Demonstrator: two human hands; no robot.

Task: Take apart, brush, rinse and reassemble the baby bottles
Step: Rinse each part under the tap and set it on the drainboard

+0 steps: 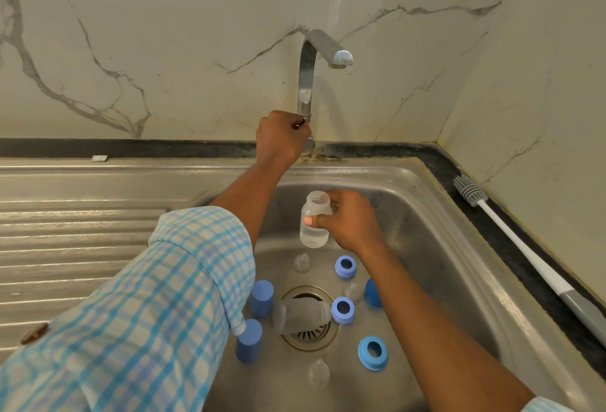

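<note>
Gripping tap handle [304, 122], left hand [278, 136] fingers curled; right hand [349, 220] fingers wrapped round bottle [313, 231], seemingly part-filled.

sleeves [147, 297]: blue-white check | cuffs folded back | brown button [34, 333]

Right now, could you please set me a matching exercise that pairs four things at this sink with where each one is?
Things:
1. bottle brush
2. left hand
3. upright bottle
4. tipped bottle

Places:
A. across the drain
B. in the right hand, above the sink
C. on the dark counter edge, right of the sink
D. gripping the tap handle

Pairs: 1-C, 2-D, 3-B, 4-A
</note>
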